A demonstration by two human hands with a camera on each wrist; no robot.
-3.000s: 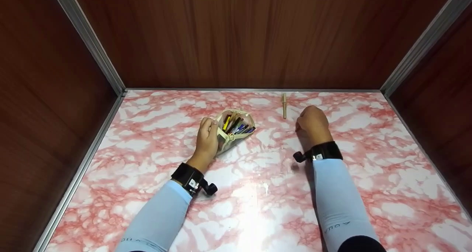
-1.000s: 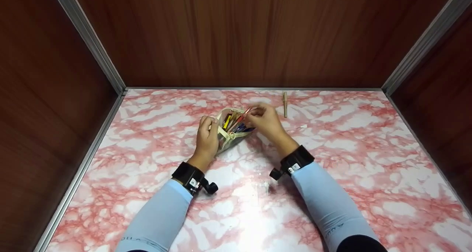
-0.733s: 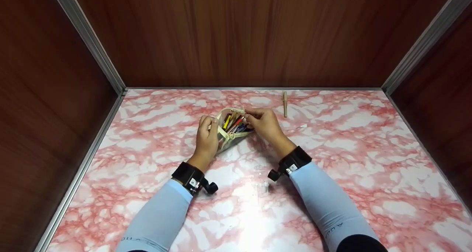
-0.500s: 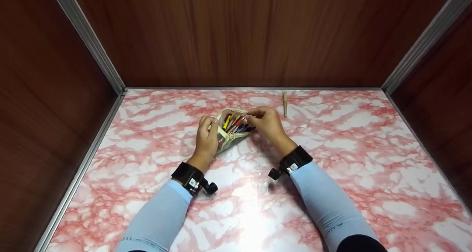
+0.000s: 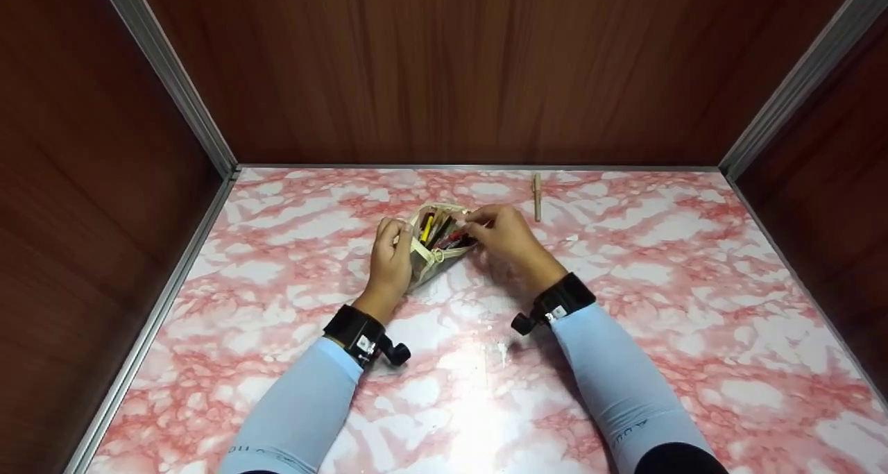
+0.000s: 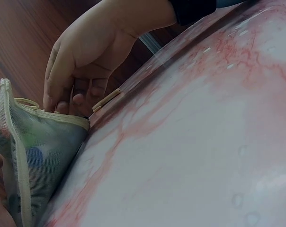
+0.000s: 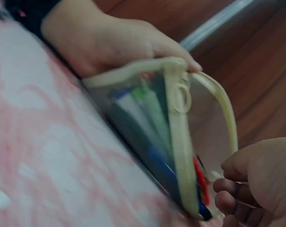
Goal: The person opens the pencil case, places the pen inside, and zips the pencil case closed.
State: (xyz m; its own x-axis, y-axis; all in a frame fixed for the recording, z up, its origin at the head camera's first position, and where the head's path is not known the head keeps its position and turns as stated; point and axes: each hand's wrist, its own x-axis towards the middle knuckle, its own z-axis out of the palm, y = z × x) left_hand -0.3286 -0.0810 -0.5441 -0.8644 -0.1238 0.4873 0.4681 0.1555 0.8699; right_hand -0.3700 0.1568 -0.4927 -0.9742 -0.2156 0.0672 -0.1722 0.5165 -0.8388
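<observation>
A mesh zip pencil case (image 5: 433, 266) with cream edging sits tilted on the table, its mouth spread wide. My left hand (image 5: 391, 255) grips its left side, thumb at the rim. Several pens and markers fill it, among them a yellow one (image 5: 427, 229) and a dark one (image 5: 440, 231). A red pen (image 7: 201, 182) lies low inside, by the right end of the opening. Just at that end, my right hand (image 5: 510, 234) hovers with loosely bent fingers at the rim; I see nothing held in them. The zip's pull ring (image 7: 182, 98) hangs at the edge.
A beige pen (image 5: 537, 198) lies on the pink marbled table (image 5: 659, 252), behind and right of the pencil case. Dark wood panels (image 5: 444, 71) with metal edge strips stand around the back and sides.
My right hand came left from beside the beige pen with a red pen, lowered it into the pencil case and let it go; the red pen now sits lower. My left hand stayed put.
</observation>
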